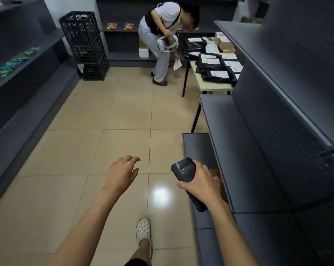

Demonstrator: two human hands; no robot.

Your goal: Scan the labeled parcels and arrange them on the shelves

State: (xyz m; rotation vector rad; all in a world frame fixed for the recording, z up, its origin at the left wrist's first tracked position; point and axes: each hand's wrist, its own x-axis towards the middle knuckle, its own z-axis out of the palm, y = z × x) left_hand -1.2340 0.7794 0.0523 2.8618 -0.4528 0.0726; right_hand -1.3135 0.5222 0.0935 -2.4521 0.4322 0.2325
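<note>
My right hand [200, 184] grips a black handheld scanner [183, 168] over the floor beside the right-hand shelf unit. My left hand [121, 174] hangs in the air over the tiles, fingers loosely spread, holding nothing. Several black parcels with white labels [213, 67] lie on a pale table [214, 86] far ahead on the right, with a few brown boxes [224, 43] behind them. A brown cardboard parcel [217, 176] sits on the lowest right shelf, partly hidden behind my right hand.
Dark grey shelves [244, 150] run along the right side, and more shelves [24, 77] line the left with green packets. A stack of black crates [85, 45] stands at the back left. Another person [162, 35] bends near the table. The tiled aisle [124, 116] lies between.
</note>
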